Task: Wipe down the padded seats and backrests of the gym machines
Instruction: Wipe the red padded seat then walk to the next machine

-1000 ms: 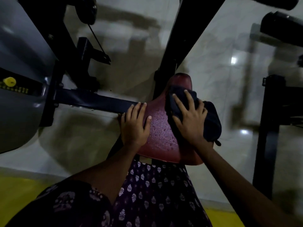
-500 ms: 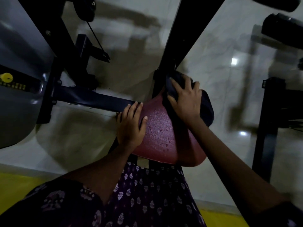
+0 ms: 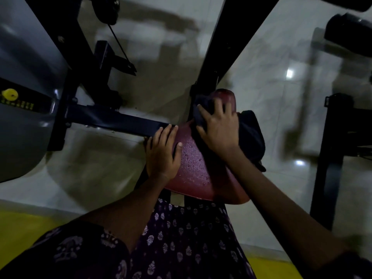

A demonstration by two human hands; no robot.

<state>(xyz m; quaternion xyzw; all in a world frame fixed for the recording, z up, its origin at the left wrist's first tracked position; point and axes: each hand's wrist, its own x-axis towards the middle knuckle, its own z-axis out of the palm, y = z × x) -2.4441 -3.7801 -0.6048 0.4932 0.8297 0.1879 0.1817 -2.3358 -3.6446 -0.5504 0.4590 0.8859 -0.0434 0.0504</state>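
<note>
A dark red padded seat [image 3: 196, 170] with water droplets sits just in front of my body. My right hand [image 3: 219, 126] presses a dark cloth [image 3: 250, 133] flat against the seat's narrow far end, fingers spread. Part of the cloth hangs off the seat's right side. My left hand [image 3: 162, 153] rests on the seat's left edge, fingers straight and thumb lying on the wet surface.
A black frame bar [image 3: 112, 120] runs left from the seat to a grey machine housing [image 3: 22, 125] with a yellow knob [image 3: 10, 94]. A black upright post [image 3: 225, 45] rises behind the seat. Another black machine frame [image 3: 332, 158] stands at the right on the pale tiled floor.
My right hand slid the cloth toward the seat's narrow far end and now sits slightly back, leaving the tip bare. My left hand stayed on the seat's left edge.
</note>
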